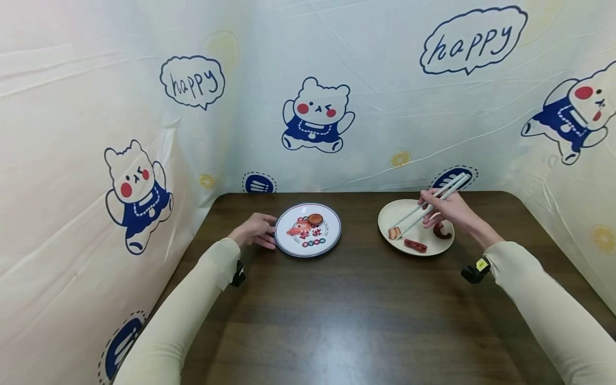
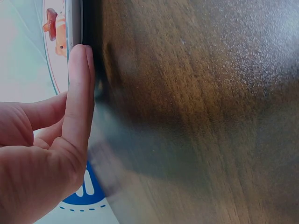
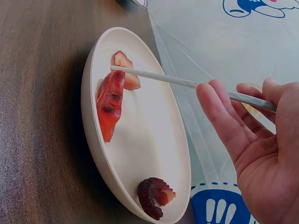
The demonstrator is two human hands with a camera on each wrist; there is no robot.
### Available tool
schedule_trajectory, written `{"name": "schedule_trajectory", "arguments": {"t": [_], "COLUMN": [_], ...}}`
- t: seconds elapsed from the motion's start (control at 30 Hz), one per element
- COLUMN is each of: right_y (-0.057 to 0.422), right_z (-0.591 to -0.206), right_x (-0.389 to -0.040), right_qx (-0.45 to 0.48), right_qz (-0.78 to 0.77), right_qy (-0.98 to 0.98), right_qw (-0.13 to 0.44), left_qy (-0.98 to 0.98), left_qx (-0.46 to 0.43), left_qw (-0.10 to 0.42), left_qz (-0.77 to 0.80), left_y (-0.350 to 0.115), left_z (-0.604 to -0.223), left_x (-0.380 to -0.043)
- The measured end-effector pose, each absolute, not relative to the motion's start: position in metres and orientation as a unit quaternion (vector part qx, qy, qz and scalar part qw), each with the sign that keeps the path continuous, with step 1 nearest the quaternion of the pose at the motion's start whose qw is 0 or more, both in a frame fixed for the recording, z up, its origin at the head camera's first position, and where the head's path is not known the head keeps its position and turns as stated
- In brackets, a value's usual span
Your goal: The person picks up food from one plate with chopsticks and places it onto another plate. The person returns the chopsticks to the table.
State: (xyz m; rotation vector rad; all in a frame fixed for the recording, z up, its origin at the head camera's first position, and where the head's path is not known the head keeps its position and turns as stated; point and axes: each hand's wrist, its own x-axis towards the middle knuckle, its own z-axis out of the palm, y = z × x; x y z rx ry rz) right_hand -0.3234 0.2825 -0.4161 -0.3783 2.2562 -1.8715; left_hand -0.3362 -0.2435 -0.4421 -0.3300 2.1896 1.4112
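Note:
My left hand (image 1: 254,230) touches the left rim of a white plate (image 1: 333,235) with a blue edge; in the left wrist view a straight finger (image 2: 78,93) lies along that rim. A shrimp (image 1: 300,227) and a round brown food piece (image 1: 315,219) sit on it. My right hand (image 1: 445,208) holds a pair of pale chopsticks (image 1: 440,197) over a cream plate (image 1: 409,209). Their tips are at a layered, pinkish-brown meat piece (image 1: 394,233). Beside that lie a red scored sausage (image 1: 415,246) and a dark curled tentacle-like piece (image 1: 441,231), partly under the hand.
Both plates stand toward the far edge of the dark wooden table (image 1: 332,310). Pale cloth (image 1: 375,123) printed with bears hangs behind and at the sides. A black wrist camera (image 1: 475,272) is strapped below the right hand.

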Motion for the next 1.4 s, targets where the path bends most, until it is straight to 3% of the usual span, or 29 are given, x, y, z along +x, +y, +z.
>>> {"name": "schedule_trajectory", "arguments": {"t": [0.73,1.07,1.4], "right_y": [0.274,0.293,0.301], "right_z": [-0.415,-0.443,-0.443], "right_x": [-0.320,-0.335,-0.326], "right_qx": [-0.119,-0.126,-0.063], "right_qz": [-0.622,-0.674,-0.737], "right_qy": [0.772,0.725,0.669], "right_qw": [0.061,0.066,0.068], "left_qy": [0.805,0.807,0.806], "left_qx": [-0.126,-0.128,-0.129], "left_qw": [0.254,0.255,0.254], "left_qz": [0.520,0.517,0.519], "left_y": [-0.244,-0.243,-0.243], "left_z": [-0.442,-0.442,-0.441], "left_x": [-0.339,-0.337,-0.337]}}
